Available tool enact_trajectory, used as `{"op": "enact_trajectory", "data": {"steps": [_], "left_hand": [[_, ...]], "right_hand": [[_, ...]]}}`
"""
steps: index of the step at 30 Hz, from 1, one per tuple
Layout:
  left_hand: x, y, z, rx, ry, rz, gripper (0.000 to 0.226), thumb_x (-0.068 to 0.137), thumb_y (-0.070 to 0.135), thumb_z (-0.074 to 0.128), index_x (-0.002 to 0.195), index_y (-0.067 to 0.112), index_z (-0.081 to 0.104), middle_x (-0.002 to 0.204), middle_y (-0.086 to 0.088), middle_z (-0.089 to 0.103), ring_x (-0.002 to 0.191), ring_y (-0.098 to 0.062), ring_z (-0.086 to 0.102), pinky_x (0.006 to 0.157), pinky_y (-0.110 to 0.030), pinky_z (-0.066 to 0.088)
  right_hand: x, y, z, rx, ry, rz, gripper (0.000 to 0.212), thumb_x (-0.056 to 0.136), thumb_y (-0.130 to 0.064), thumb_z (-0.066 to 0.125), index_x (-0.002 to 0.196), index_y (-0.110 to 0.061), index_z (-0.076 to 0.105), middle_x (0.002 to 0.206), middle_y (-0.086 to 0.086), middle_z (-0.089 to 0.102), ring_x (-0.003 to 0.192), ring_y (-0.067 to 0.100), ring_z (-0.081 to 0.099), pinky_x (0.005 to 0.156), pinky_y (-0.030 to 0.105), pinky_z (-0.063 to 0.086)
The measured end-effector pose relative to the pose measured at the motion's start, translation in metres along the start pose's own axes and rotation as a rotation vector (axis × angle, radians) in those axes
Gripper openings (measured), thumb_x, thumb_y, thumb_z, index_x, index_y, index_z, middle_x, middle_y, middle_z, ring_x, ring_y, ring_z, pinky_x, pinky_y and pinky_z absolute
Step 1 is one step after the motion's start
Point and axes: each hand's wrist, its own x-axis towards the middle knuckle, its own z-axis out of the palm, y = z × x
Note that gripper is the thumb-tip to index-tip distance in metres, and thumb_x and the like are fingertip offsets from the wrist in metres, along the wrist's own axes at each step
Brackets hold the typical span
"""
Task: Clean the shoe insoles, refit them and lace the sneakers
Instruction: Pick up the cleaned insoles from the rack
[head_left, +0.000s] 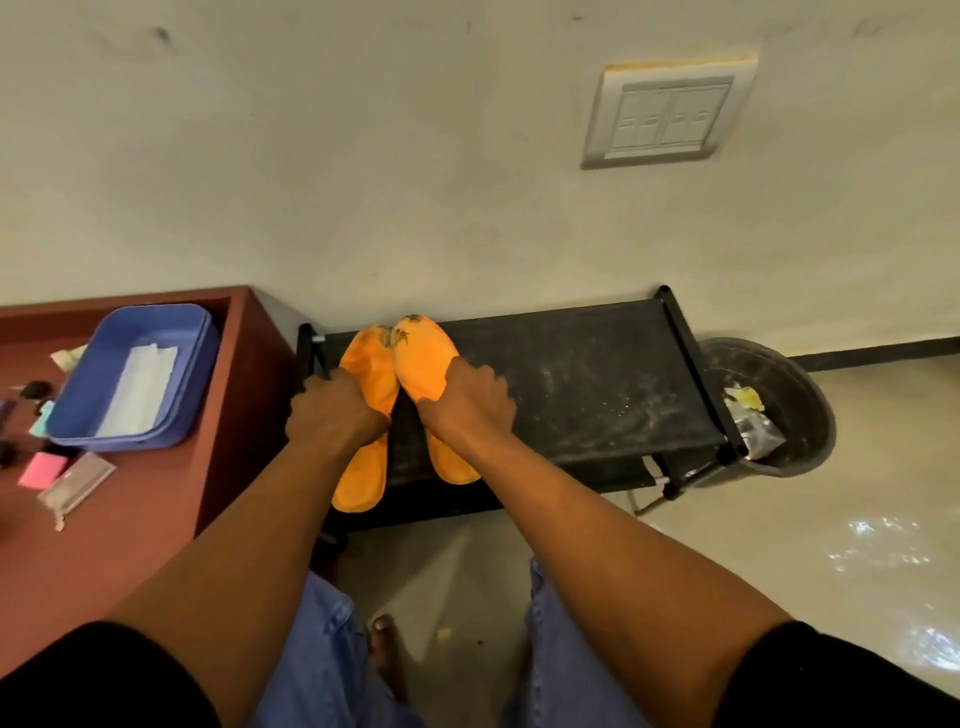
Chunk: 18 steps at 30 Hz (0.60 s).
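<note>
On top of the black fabric shoe rack (571, 374), both orange insoles (423, 358) lie side by side, toes at the wall, heels hanging over the near edge toward the person.

Left hand (332, 410): fingers curled down over the middle of the left insole (371, 364), thumb side toward the gap between the two. Reads as gripping or pressing it at the waist; can't tell whether the fingertips wrap under the far edge.

Right hand (467, 400): fingers bent over the right insole, knuckles up, fingertips on its outer edge, thumb on the inner edge. Looks like a pinch across the width.

Why held like this, my read: one hand per insole, grabbed at mid-length, so each one stays flat and doesn't flop. Either they're being laid out on the rack to dry or lifted off it for refitting. Can't tell which from this view. No sneakers or laces visible.

Insole condition: bright orange, thin, flexible-looking. Dark smudged marks at both toe ends, beyond the fingertips. Rest of the visible surface looks even in colour, slightly mottled on the left one.

Left of the left-hand fingers: red-brown surface (130, 519) with a blue plastic basin (78, 415) holding a white cloth or paper (137, 389), plus a pink sponge-like block (41, 469).

Right of the right-hand fingers: rack top is dusty with whitish specks, black bin (810, 410) past its far end.
</note>
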Motion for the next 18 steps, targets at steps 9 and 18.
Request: {"op": "enact_trajectory", "data": {"steps": [9,18], "left_hand": [[0.005,0.008,0.017,0.064,0.128,0.006,0.113,0.072,0.072,0.076,0.154,0.013,0.026,0.151,-0.021,0.034,0.136,-0.045,0.038,0.098,-0.057,0.046],[0.007,0.013,0.016,-0.053,0.165,-0.002,0.107,0.071,0.053,0.086,0.150,0.010,0.028,0.143,-0.025,0.040,0.127,-0.047,0.047,0.087,-0.052,0.051]], "right_hand": [[0.015,-0.009,0.026,-0.216,0.092,0.003,0.097,0.074,-0.066,0.074,0.148,-0.020,0.031,0.145,0.020,0.038,0.133,0.039,0.040,0.100,0.051,0.040],[0.015,-0.010,0.025,-0.058,0.198,0.005,0.094,0.068,-0.047,0.078,0.143,-0.020,0.030,0.132,0.016,0.042,0.115,0.038,0.049,0.096,0.046,0.042]]}}
